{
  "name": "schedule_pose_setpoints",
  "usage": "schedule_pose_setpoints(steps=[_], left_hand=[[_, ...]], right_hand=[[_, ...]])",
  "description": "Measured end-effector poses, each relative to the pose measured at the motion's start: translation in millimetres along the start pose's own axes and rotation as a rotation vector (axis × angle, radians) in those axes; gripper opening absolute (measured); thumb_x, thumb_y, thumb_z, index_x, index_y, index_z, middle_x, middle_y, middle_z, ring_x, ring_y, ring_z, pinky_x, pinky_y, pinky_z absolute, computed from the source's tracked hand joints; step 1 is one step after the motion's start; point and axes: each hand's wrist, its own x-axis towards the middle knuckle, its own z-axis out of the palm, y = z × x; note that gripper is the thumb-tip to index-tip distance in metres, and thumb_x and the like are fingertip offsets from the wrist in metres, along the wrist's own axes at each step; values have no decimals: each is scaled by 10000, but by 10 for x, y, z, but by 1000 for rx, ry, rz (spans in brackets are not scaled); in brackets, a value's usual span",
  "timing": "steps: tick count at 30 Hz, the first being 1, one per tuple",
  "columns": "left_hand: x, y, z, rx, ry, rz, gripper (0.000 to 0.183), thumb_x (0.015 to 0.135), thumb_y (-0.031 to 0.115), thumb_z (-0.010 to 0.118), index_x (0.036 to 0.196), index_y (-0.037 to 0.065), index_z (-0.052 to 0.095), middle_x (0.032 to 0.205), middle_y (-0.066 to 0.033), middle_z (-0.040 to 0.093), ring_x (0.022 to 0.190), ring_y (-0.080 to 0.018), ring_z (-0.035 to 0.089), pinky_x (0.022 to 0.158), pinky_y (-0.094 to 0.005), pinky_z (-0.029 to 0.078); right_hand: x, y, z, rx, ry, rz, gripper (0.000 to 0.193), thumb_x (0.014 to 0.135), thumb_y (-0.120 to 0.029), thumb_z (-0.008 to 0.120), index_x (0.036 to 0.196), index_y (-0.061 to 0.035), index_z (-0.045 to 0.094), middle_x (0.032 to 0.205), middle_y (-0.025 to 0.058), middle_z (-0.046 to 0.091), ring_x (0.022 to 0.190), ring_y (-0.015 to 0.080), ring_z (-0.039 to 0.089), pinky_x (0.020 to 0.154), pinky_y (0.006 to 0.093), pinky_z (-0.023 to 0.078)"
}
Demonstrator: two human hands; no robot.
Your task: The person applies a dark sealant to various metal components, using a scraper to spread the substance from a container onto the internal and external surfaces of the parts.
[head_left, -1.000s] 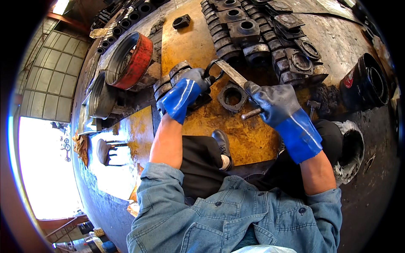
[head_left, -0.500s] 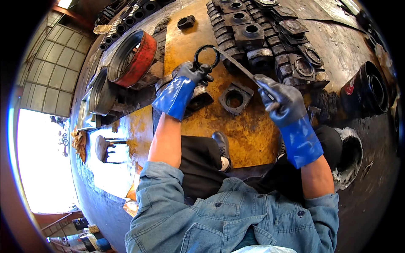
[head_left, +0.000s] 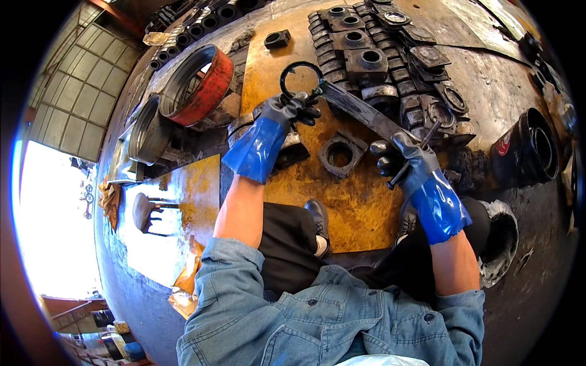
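Observation:
My left hand, in a grey and blue rubber glove, pinches the lower edge of a thin black ring and holds it upright. My right hand, gloved alike, grips a long flat grey blade-like tool near a dark rod that crosses its end. The tool's far tip meets or nearly meets the right side of the ring; contact is hard to tell. Below, between my hands, a square metal block with a round hole lies on the yellow-stained plate. Another metal block sits beside my left glove.
Rows of greasy housings and stacked rings stand ahead. A big red-sided ring leans at left, near a stool. At right are a black bucket and a lined container. A small block lies at the far side.
The tool has turned so its broad flat face shows, and my right hand has rolled with it, baring the cross rod. My left hand and the ring have barely moved.

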Motion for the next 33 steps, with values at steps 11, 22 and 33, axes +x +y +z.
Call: schedule_pose_setpoints(steps=[11,22,33], left_hand=[[-27,12,-64,-47,-104,5,359,896,203,705,1132,-50,608,1086,-238,676,822,-306,725,653,-390,601],[-40,-78,-220,345,-234,26,340,906,216,705,1097,-50,614,1030,-215,685,768,-263,715,667,-344,582],[-80,-51,-111,456,-238,-53,288,924,208,679,1068,-39,641,965,-190,703,733,-226,705,642,-321,566]], right_hand=[[39,23,-21,67,75,1,272,914,-162,638,1156,-49,584,961,202,701,683,297,674,572,397,563],[-43,-66,28,-173,13,-196,300,912,-169,677,1152,-6,598,956,195,709,801,300,727,578,351,598],[-90,-90,83,-418,24,-168,391,957,-288,650,1253,-38,600,906,152,742,690,177,719,563,267,556]])
